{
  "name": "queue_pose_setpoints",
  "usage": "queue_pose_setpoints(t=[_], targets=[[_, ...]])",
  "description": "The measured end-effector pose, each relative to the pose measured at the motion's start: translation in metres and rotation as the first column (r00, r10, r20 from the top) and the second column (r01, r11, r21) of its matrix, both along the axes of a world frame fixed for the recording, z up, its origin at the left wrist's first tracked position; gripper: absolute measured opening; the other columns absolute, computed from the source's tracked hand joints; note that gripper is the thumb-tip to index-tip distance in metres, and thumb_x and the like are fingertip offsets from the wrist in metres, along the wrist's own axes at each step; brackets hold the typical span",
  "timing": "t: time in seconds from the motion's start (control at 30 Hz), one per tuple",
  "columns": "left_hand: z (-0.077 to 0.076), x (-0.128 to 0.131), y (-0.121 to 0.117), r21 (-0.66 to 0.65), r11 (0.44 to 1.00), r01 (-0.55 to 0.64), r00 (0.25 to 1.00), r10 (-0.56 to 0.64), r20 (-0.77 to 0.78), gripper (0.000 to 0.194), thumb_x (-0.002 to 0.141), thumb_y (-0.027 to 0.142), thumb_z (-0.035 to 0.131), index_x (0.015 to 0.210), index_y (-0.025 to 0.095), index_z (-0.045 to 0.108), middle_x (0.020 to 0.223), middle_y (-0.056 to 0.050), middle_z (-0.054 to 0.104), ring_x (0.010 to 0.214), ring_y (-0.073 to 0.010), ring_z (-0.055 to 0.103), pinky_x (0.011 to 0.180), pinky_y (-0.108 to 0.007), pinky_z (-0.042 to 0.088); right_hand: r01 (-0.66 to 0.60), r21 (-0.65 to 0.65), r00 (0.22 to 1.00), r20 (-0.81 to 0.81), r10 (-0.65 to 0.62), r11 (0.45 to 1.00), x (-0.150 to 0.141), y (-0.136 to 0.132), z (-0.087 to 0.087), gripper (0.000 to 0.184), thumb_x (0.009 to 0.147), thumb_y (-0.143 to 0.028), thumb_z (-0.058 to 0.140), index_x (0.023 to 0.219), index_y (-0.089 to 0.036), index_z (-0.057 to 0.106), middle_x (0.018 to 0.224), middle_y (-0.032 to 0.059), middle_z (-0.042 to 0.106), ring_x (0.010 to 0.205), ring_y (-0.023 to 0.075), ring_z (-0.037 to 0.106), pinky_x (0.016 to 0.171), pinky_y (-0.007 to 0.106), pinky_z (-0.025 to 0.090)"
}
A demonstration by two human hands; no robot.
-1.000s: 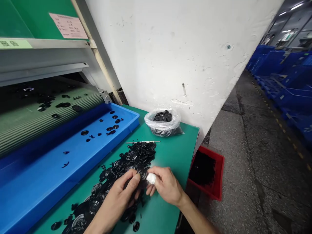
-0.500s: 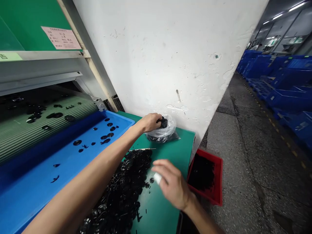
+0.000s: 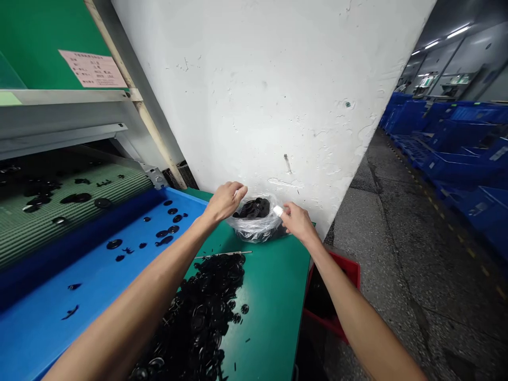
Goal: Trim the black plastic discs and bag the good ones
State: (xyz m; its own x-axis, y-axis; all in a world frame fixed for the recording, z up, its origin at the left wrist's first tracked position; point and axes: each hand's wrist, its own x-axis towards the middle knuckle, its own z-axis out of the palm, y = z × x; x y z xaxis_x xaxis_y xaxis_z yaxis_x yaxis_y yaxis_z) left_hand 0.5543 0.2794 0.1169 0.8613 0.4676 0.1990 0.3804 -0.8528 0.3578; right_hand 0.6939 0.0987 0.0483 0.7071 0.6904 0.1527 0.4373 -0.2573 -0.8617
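Observation:
A clear plastic bag (image 3: 257,233) stands on the green tabletop against the white wall, its mouth open and black round plastic parts (image 3: 256,208) showing inside. My left hand (image 3: 227,201) is at the bag's left rim, fingers bent and closed together on the plastic. On the opposite side, my right hand (image 3: 297,219) pinches the right rim; one finger has a white wrap (image 3: 278,210). Nearer to me lies a heap of black plastic parts (image 3: 206,312), with a thin stick (image 3: 228,254) along its far edge.
To the left, a blue tray (image 3: 130,280) with scattered black pieces sits below a green ribbed conveyor belt (image 3: 87,206). A red bin (image 3: 351,270) holding black material is on the floor at the right. Blue crates (image 3: 456,137) line the aisle beyond.
My left hand has come out of the bag's mouth to its left rim. My right hand has moved forward from over the table to the right rim. The view has shifted slightly.

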Motion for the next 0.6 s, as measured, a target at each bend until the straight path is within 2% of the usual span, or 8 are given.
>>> queue_pose_setpoints(t=[0.1,0.2,0.33,0.43,0.5,0.6], targets=[[-0.009,-0.009,0.009,-0.056,0.986,-0.154,0.987,0.151,-0.055,0.033,0.092,0.033,0.060,0.121,0.017,0.058,0.122,-0.010,0.062,0.101,-0.0251,0.064,0.085,-0.047,0.054,-0.040,-0.043,0.992,-0.125,0.035,0.998,0.004,0.016,-0.003,0.022,0.094,-0.031,0.058,0.106,-0.014,0.061,0.087,0.0021,0.065,0.065,0.0111,0.061,0.058,0.026,0.053],[-0.011,-0.010,0.010,-0.103,0.971,-0.214,0.976,0.209,-0.054,0.028,0.092,0.031,0.060,0.116,0.017,0.061,0.117,-0.008,0.064,0.096,-0.0227,0.065,0.081,-0.043,0.056,-0.085,0.006,0.976,-0.200,0.084,0.996,0.002,0.023,0.004,0.021,0.095,-0.032,0.057,0.100,-0.013,0.062,0.083,0.0008,0.064,0.062,0.0098,0.060,0.055,0.024,0.053],[0.003,-0.006,0.006,-0.123,0.949,-0.289,0.950,0.301,0.088,0.029,0.092,0.032,0.060,0.116,0.016,0.061,0.116,-0.008,0.064,0.097,-0.0237,0.065,0.082,-0.043,0.056,-0.092,0.180,0.971,-0.200,0.129,0.979,0.000,0.020,0.033,0.023,0.092,-0.036,0.056,0.094,-0.014,0.062,0.075,-0.0008,0.063,0.058,0.0097,0.058,0.052,0.022,0.051],[0.014,-0.009,0.001,-0.141,0.937,-0.320,0.922,0.342,0.182,0.030,0.093,0.032,0.060,0.117,0.016,0.060,0.117,-0.008,0.064,0.099,-0.0246,0.065,0.083,-0.045,0.055,-0.090,0.283,0.973,-0.180,0.145,0.955,-0.001,0.014,0.052,0.026,0.087,-0.040,0.057,0.093,-0.016,0.063,0.076,-0.0001,0.064,0.062,0.0115,0.059,0.053,0.021,0.050],[0.013,-0.015,-0.004,-0.164,0.935,-0.316,0.918,0.344,0.197,0.030,0.093,0.032,0.059,0.117,0.016,0.060,0.117,-0.008,0.064,0.099,-0.0245,0.065,0.083,-0.045,0.055,-0.096,0.316,0.972,-0.174,0.157,0.944,-0.005,0.010,0.053,0.027,0.084,-0.042,0.057,0.093,-0.017,0.062,0.079,0.0011,0.064,0.064,0.0125,0.060,0.054,0.021,0.051],[0.000,-0.029,-0.012,-0.221,0.934,-0.280,0.938,0.315,0.142,0.027,0.092,0.032,0.060,0.115,0.016,0.061,0.114,-0.008,0.065,0.096,-0.0230,0.065,0.082,-0.043,0.055,-0.118,0.289,0.968,-0.179,0.175,0.950,-0.015,0.001,0.037,0.029,0.081,-0.042,0.057,0.091,-0.015,0.063,0.076,0.0029,0.064,0.061,0.0137,0.059,0.052,0.024,0.052]])
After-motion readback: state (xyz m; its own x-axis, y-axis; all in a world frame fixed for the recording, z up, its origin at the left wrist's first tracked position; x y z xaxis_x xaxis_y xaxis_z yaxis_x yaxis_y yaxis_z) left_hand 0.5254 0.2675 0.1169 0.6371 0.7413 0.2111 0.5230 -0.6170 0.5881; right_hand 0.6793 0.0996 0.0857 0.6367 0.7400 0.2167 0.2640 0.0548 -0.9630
